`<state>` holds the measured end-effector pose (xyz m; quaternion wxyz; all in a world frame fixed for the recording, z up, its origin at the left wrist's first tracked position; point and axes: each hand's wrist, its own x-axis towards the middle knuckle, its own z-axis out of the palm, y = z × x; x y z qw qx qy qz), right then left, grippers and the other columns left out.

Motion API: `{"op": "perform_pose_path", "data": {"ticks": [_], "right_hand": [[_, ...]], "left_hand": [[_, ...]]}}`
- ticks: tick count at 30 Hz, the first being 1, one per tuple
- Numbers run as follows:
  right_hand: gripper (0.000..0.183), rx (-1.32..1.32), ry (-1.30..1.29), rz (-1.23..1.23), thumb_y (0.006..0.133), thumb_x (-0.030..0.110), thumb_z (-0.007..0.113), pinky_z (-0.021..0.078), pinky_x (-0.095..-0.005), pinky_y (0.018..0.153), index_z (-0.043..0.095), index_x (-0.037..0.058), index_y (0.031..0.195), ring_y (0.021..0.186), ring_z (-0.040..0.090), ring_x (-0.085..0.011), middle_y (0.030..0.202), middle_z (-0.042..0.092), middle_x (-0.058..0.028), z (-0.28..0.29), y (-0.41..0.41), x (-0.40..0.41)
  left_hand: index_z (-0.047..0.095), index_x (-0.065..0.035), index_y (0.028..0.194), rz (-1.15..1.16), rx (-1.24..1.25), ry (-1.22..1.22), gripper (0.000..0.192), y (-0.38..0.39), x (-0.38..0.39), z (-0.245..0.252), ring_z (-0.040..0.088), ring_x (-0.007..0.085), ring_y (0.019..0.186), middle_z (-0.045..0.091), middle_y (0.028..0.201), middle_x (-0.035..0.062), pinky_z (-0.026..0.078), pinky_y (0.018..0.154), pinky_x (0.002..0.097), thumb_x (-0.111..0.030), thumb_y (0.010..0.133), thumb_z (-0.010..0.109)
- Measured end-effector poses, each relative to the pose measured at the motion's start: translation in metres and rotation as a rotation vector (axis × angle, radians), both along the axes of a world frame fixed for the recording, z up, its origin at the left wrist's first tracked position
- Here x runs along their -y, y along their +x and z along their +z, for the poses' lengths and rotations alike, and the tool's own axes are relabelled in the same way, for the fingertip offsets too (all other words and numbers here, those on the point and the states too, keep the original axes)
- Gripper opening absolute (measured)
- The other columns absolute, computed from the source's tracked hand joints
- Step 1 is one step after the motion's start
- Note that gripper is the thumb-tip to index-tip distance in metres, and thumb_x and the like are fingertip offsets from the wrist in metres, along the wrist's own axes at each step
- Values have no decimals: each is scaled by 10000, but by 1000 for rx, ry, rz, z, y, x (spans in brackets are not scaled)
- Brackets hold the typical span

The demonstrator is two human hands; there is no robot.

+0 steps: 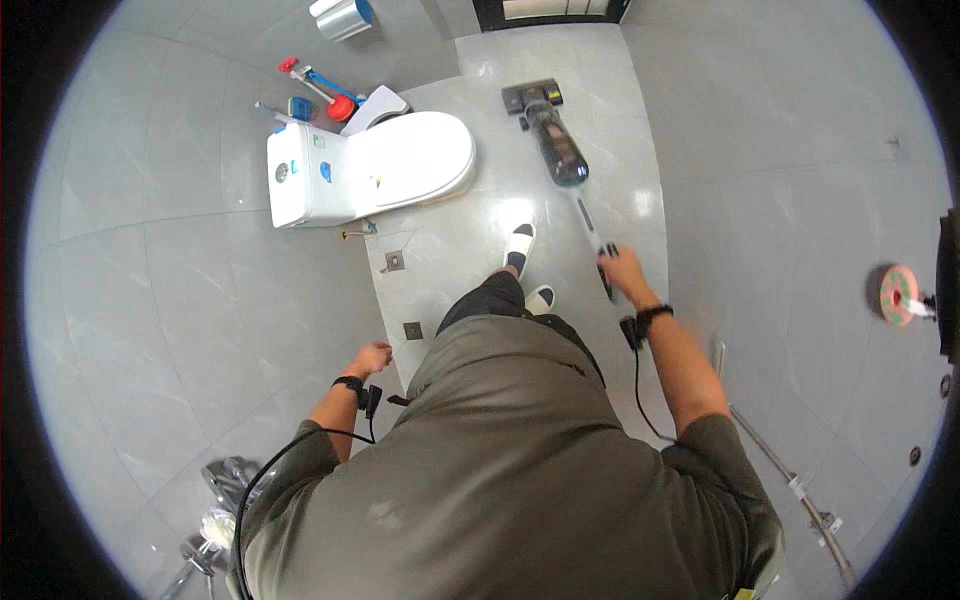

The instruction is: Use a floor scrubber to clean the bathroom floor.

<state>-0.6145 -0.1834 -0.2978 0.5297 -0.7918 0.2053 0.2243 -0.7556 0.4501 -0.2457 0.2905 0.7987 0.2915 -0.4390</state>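
Note:
My right hand [624, 271] is closed around the handle of an upright floor cleaner [559, 146], whose body leans away from me over the pale floor tiles. Its wide dark floor head [532, 96] rests on the floor beyond the toilet's front end. My left hand [369, 358] hangs at my left side, its fingers curled; whether anything is in it cannot be made out. Both wrists wear dark bands with small black devices and cables. A white toilet [416, 159] with its lid down stands to the left of the cleaner.
A red plunger [341, 108], a blue-handled brush and a white plastic piece [379, 107] stand behind the toilet. Two floor drains [394, 261] lie near the left wall. A paper holder [343, 19] hangs on the wall. A metal rail [799, 487] runs at the lower right. A dark-framed doorway is ahead.

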Motion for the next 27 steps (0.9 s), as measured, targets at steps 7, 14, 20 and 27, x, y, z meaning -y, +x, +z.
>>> {"op": "perform_pose_path", "data": {"ticks": [7,14,20,27], "right_hand": [[263,-25,-343,143,755,231,648,486,-459,665,606,-12,847,714,603,-431,751,627,-236,44,-181,66],[232,-141,-552,233,727,148,706,504,-474,708,619,-14,870,835,631,-453,837,656,-263,138,-190,69],[243,-215,-514,157,720,172,720,512,-466,718,626,-15,842,818,644,-432,799,653,-259,141,-125,25],[198,-84,-271,-37,769,164,677,471,-374,504,590,-13,745,498,599,-246,582,596,-125,64,-42,-23]], "left_hand": [[669,20,1101,-274,61,-29,348,72,17,-18,661,199,712,709,841,106,529,675,341,-240,904,548],[678,8,1033,-684,146,-60,337,160,12,-53,677,326,818,720,875,144,530,779,391,-236,865,517],[675,12,1036,-461,174,-172,326,207,47,-60,659,240,739,695,804,120,521,708,376,-256,897,553],[655,64,1041,-217,128,-209,341,191,28,-30,644,215,723,697,820,127,513,681,348,-232,903,555]]}}
